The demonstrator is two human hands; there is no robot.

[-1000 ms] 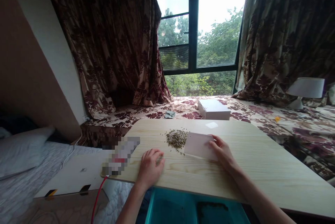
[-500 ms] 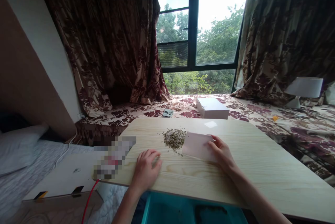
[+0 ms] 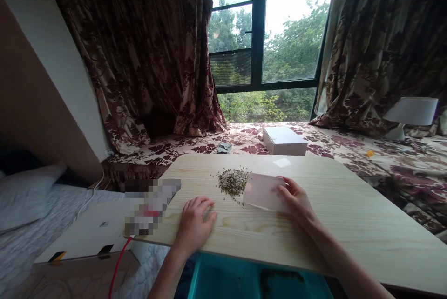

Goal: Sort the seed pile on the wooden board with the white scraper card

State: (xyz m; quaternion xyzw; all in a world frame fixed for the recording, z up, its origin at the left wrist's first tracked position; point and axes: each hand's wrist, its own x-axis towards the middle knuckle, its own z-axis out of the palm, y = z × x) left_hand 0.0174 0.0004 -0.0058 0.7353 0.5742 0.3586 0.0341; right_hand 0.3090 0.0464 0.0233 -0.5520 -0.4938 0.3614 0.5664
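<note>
Monitoring remotely, I judged this positioning: right hand [image 3: 299,201] pinched pale sheet [image 3: 263,192] at grain pile [image 3: 232,182], left hand [image 3: 195,223] loosely spread on table [image 3: 352,210]; next move likely needed steady pinch.

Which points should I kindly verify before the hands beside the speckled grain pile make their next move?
1. Pale, translucent rectangular sheet held by the right hand: ok.
2. Sheet's left edge at the right side of the green-and-white heap of small grains: ok.
3. Left hand clear of the heap: ok.
4. Grains all gathered together: not ok; loose ones lie around the heap.
5. Sheet's lower edge flat on the light wood-grain table: cannot tell.
</note>
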